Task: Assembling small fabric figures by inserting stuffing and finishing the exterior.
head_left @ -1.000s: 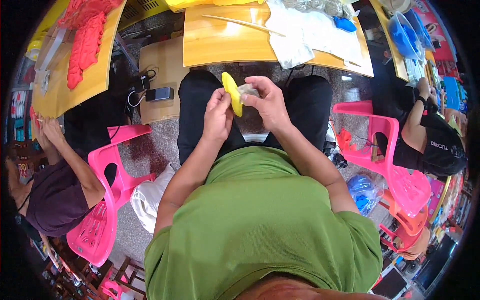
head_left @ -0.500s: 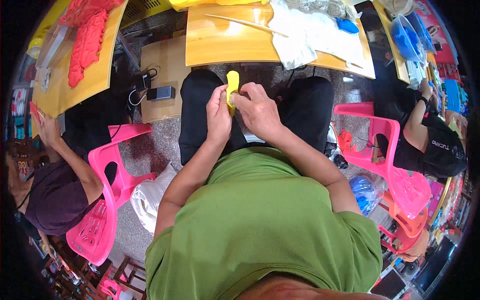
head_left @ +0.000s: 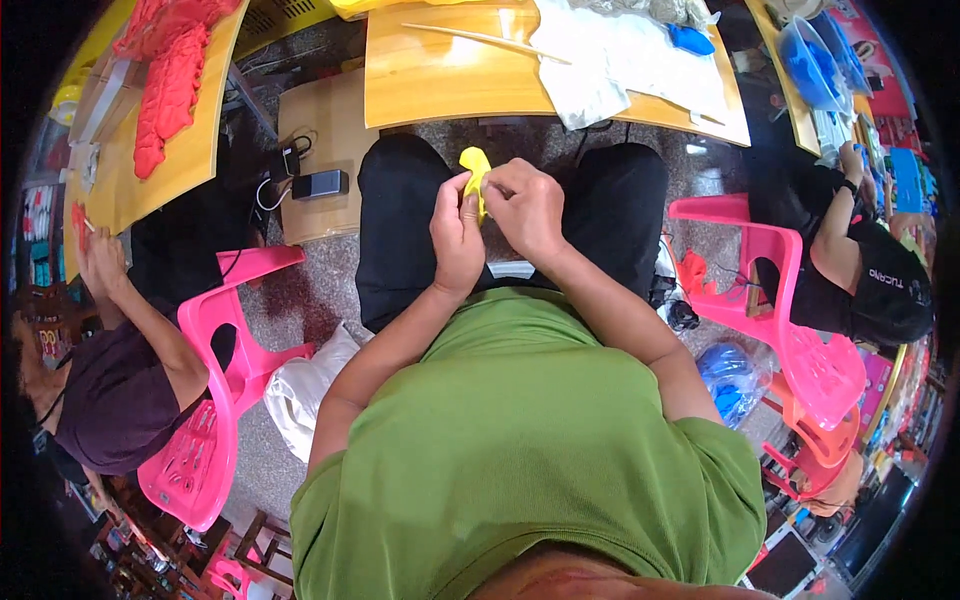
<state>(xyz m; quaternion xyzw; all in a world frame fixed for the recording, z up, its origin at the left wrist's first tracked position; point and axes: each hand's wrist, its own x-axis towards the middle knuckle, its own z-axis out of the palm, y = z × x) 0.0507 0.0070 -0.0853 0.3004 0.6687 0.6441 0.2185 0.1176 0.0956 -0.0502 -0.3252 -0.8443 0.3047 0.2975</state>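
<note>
Between my knees, over my lap, a small soft yellow piece [head_left: 476, 162] with a rounded top stands upright in my fingers. It looks like cloth, but its exact kind is unclear. My left hand [head_left: 457, 235] is closed round its lower part, thumb along the near face. From the right, my right hand [head_left: 527, 208] has its fingers bent and pinched at the piece's right edge. The fingers cover its lower end, and whether a small tool is among them cannot be made out.
Ahead is a wooden table [head_left: 440, 85] with a thin stick [head_left: 485, 43], white sheeting [head_left: 580, 70] and a blue piece [head_left: 690, 40]. Puffy red material [head_left: 168, 100] lies on the left table. Co-workers sit on pink chairs [head_left: 225, 400] at both sides. A dark box [head_left: 320, 184] rests on cardboard.
Both hands and the yellow piece have shifted slightly right. The piece's top now leans left. My right thumb has left its face, and the fingers are drawn to its right edge.
</note>
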